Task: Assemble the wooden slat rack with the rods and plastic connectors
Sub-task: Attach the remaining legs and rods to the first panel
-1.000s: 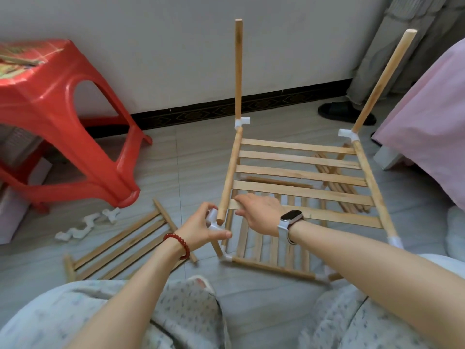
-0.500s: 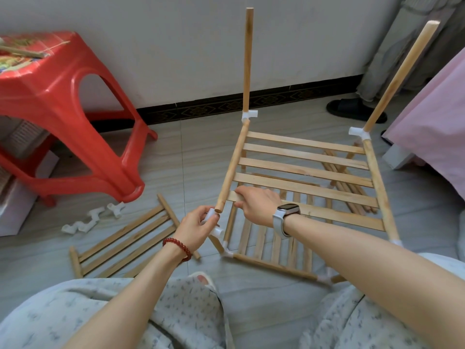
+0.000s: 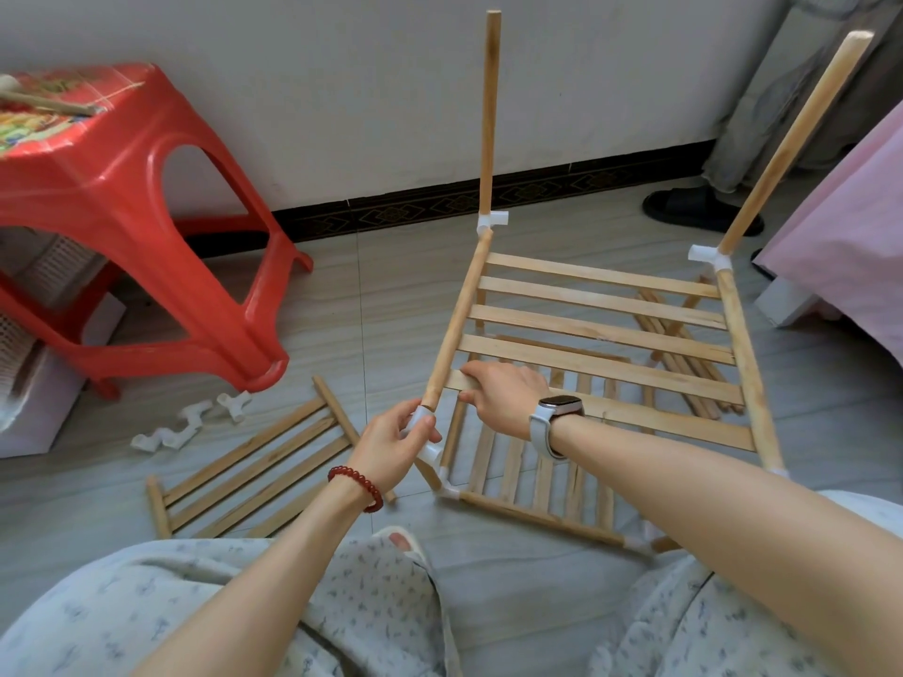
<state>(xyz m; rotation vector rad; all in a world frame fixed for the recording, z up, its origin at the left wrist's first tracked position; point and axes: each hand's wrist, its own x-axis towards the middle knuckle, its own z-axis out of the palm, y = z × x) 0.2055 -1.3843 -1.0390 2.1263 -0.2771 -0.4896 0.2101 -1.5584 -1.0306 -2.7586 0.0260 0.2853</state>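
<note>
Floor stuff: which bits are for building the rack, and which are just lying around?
For the job:
slat shelf, held by the right hand
white connector, pinched by the left hand
upright rods
spare slat panel
loose connectors
rod bundle

Just lying about:
red stool
black slipper
pink cloth

A single head-worn wide-angle view looks forward and down from close above. The person's lap sits near, the wall (image 3: pixel 342 90) far.
</note>
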